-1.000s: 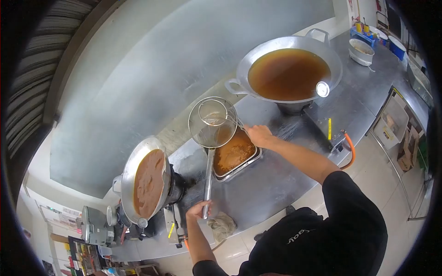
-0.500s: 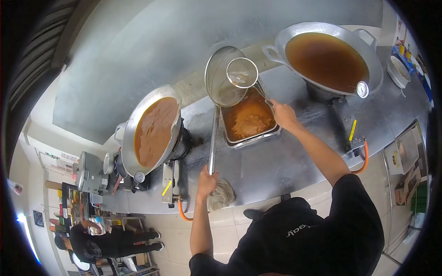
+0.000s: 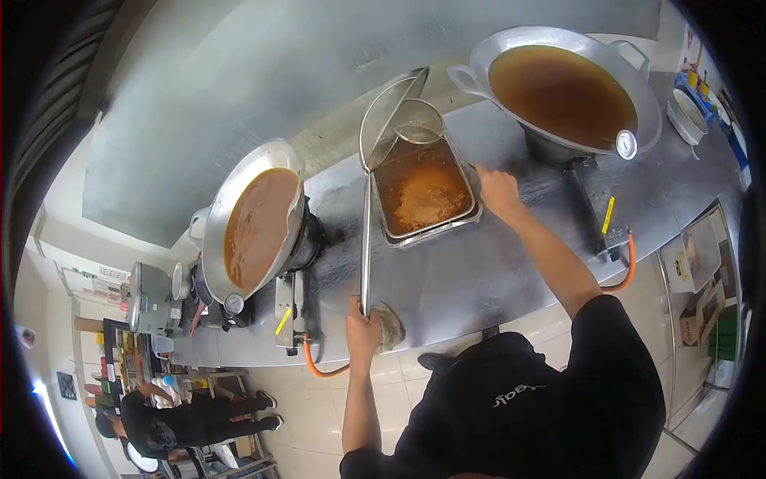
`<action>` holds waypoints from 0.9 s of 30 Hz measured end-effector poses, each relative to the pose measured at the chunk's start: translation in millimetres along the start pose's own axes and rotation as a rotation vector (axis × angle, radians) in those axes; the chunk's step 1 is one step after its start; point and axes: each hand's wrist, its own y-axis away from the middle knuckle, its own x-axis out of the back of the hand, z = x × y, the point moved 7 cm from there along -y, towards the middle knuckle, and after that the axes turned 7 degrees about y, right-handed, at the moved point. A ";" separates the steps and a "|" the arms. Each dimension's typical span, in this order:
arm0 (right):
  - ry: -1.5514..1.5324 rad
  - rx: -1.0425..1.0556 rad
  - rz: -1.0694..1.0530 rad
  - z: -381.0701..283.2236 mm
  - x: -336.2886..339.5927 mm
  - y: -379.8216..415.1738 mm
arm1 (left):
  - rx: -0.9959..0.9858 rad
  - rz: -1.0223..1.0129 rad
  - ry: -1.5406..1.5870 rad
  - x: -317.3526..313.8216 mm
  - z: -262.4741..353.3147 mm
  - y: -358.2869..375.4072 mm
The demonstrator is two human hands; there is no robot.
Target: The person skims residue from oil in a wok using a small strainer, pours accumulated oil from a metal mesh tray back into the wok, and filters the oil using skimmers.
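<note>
My left hand [image 3: 363, 329] is closed around the long metal handle of a large mesh strainer [image 3: 386, 120], which is tilted nearly on edge above the back of a metal tray. In my right hand [image 3: 499, 194] is the handle of a smaller round skimmer [image 3: 420, 134], its ring low over the tray's far end. The rectangular tray [image 3: 432, 235] holds brown liquid with a tan, grainy patch of foam or crumbs [image 3: 431, 198]. Whether the skimmer's mesh touches the liquid is hard to make out. A crumpled cloth [image 3: 390, 328] lies beside my left hand.
A large wok [image 3: 209, 254] of brown liquid stands on a burner to the left, another wok [image 3: 649, 120] to the right; each has a dial thermometer at its rim. Orange hoses [image 3: 632, 263] hang off the counter's front edge. A person [image 3: 179, 425] stands at the far left.
The large strainer has turned from facing me to nearly edge-on. The small skimmer has dropped from in front of it down toward the tray, and my right hand has lowered slightly.
</note>
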 end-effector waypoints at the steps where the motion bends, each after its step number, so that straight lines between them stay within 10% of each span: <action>1: -0.024 -0.011 0.011 0.0 0.5 2.5 | -0.006 0.011 0.014 0.9 4.1 -0.4; 27: -0.194 -0.050 0.036 1.7 -0.5 13.8 | 0.099 0.006 0.394 -16.6 -14.7 19.0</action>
